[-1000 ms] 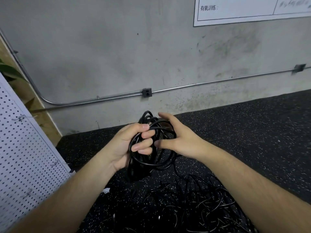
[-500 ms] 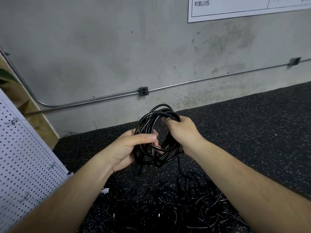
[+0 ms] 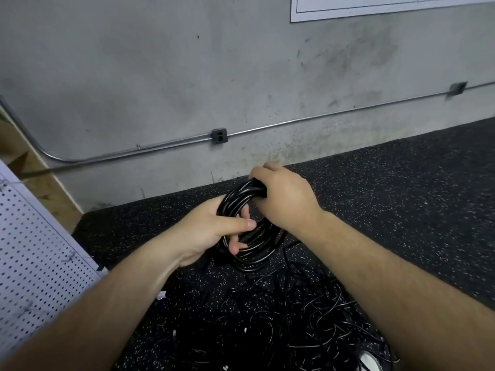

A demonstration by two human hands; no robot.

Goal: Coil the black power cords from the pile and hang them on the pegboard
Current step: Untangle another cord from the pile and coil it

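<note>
A coiled black power cord (image 3: 257, 245) hangs in the air between both hands, above the floor. My left hand (image 3: 211, 231) grips the coil's left side, thumb across the top and fingers curled through the loop. My right hand (image 3: 281, 199) grips the coil's upper part, fingers wrapped over the strands. A strand trails from the coil down to the pile of loose black cords (image 3: 289, 322) on the floor below. The white pegboard (image 3: 34, 258) leans at the left edge, with small wire hooks on it.
The floor (image 3: 401, 210) is black speckled rubber. A grey concrete wall (image 3: 160, 76) stands behind, with a metal conduit and an outlet box (image 3: 219, 136). A wooden panel (image 3: 48, 191) is at the far left, and a white sign is at the top right.
My right hand has closed over the top of the coil and turned it flatter. My left hand has shifted its grip on the left side. The view has tilted down.
</note>
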